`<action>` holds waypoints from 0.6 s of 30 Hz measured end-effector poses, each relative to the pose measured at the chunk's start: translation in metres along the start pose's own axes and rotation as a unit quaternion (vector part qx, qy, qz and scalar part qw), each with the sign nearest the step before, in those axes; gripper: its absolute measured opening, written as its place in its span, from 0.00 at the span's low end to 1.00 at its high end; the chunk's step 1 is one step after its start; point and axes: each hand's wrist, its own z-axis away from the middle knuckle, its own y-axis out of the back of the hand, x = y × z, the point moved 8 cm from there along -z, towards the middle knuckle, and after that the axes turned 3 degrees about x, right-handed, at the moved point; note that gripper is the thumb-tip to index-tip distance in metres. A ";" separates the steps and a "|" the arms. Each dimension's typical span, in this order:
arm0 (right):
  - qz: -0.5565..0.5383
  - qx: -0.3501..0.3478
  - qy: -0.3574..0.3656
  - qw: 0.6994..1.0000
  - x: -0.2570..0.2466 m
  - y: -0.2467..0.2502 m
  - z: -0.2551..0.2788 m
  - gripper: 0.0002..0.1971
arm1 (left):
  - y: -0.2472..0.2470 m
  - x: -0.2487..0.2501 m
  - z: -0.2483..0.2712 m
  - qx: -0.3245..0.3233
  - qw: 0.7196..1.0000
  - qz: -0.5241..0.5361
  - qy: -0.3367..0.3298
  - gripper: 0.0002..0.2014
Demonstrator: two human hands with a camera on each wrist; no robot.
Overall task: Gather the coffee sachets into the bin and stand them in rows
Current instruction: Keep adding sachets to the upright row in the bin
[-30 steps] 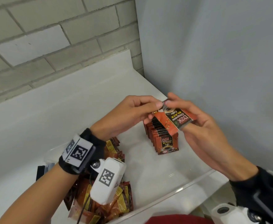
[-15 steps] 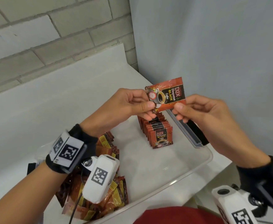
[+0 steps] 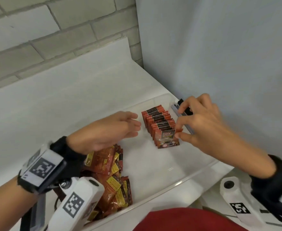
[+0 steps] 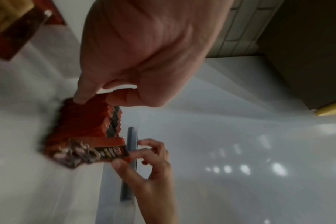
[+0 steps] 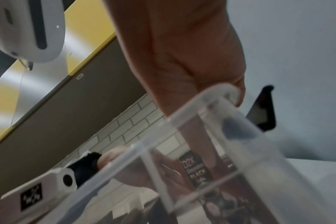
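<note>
A row of red coffee sachets [image 3: 158,121] stands upright in the right part of the clear bin [image 3: 178,180]. My right hand [image 3: 178,131] pinches the top right corner of the front sachet [image 3: 167,140], which stands against the near end of the row. My left hand [image 3: 134,126] hovers just left of the row, fingers relaxed and holding nothing. In the left wrist view, the left hand [image 4: 105,94] is by the far part of the row [image 4: 86,119], while the right hand [image 4: 132,157] pinches the front sachet [image 4: 90,153]. Through the bin wall [image 5: 199,121] the sachet [image 5: 194,171] shows blurred.
A loose pile of sachets [image 3: 111,172] fills the bin's left part, under my left wrist. The bin sits on a white counter [image 3: 53,100] in a corner between a brick wall and a grey panel [image 3: 220,47]. A bluish latch [image 3: 183,119] runs along the bin's right rim.
The sachet that both hands held up above the row has come down to the row's near end in my right hand. My left hand has let go and opened.
</note>
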 end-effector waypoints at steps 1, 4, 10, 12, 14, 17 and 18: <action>0.030 0.001 0.002 1.000 -0.004 -0.001 -0.001 0.14 | -0.006 -0.004 -0.001 -0.007 1.000 0.013 0.014 0.25; 0.095 0.001 0.004 0.996 -0.012 -0.003 -0.003 0.15 | -0.031 -0.004 -0.003 -0.069 0.995 0.067 0.031 0.23; 0.208 -0.042 0.000 0.977 -0.016 -0.014 -0.008 0.16 | -0.047 -0.001 -0.011 -0.094 0.991 0.086 0.038 0.24; 0.232 -0.041 0.003 0.972 -0.019 -0.017 -0.010 0.13 | -0.046 0.000 -0.010 -0.107 0.992 0.063 0.037 0.23; 0.248 -0.021 0.012 0.968 -0.023 -0.016 -0.012 0.09 | -0.042 0.002 -0.005 -0.118 0.992 0.037 0.035 0.22; 0.269 0.006 0.052 0.962 -0.034 -0.015 -0.012 0.15 | -0.032 0.022 0.008 -0.108 0.990 -0.085 -0.037 0.25; 0.265 0.009 0.074 0.961 -0.038 -0.016 -0.011 0.17 | -0.028 0.033 0.013 -0.097 0.979 -0.159 -0.079 0.26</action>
